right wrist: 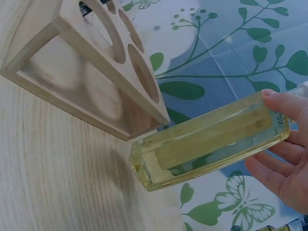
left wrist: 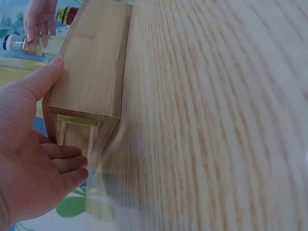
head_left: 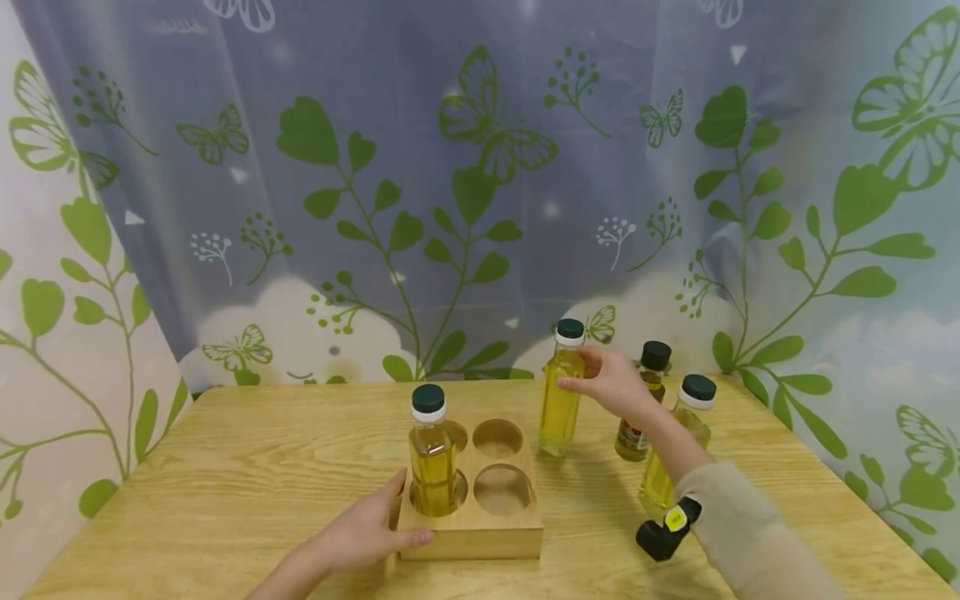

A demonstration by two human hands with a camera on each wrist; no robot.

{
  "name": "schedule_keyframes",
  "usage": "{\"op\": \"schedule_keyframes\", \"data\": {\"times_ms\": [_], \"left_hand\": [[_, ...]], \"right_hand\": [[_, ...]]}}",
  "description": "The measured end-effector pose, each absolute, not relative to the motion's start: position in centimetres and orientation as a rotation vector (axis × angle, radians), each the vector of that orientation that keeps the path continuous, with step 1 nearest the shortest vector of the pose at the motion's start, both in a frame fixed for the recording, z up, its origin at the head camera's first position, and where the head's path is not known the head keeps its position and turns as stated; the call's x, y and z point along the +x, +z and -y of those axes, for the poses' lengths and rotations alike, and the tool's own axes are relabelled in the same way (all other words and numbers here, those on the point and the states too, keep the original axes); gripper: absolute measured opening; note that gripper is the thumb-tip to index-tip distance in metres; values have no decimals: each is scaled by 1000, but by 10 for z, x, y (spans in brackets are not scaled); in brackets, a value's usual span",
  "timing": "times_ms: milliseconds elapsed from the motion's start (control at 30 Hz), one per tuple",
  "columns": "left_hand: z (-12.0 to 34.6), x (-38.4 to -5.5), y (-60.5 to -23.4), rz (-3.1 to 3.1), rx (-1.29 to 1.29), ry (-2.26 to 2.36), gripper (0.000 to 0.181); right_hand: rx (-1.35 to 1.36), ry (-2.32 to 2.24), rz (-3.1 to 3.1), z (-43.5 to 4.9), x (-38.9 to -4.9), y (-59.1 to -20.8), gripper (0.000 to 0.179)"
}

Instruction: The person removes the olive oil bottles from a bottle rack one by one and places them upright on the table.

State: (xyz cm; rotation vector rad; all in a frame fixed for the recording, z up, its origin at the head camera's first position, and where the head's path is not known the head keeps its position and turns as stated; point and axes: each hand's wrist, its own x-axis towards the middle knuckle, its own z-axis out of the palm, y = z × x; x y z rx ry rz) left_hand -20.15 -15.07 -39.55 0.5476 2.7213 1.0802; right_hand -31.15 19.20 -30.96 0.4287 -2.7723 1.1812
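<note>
My right hand (head_left: pixel 617 385) grips a clear glass bottle of yellow oil (head_left: pixel 558 400) near its neck. The bottle has a dark green cap with a white collar. It is upright to the right of the wooden bottle rack (head_left: pixel 472 543), its base close over the table; in the right wrist view the glass base (right wrist: pixel 142 166) is beside the rack's open side. My left hand (head_left: pixel 356 523) holds the rack's front left corner, thumb (left wrist: pixel 45 79) on the front face and fingers by the open end. A similar oil bottle (head_left: pixel 432 467) stands in the rack's front left hole.
Right of the rack stand a small dark-capped bottle with a label (head_left: pixel 632 440) and another green-capped oil bottle (head_left: pixel 660 475), partly behind my right forearm. A black wrist device (head_left: pixel 663 533) is by my right sleeve. A patterned curtain (head_left: pixel 480 250) hangs behind the wooden table (head_left: pixel 247 467).
</note>
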Motion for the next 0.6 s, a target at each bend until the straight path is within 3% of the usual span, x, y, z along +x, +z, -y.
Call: {"op": "schedule_keyframes", "data": {"times_ms": [600], "left_hand": [[151,-203,-397,-2717,541,1082,102]], "right_hand": [[404,1181,2793,-191,-313,-326,74]]}}
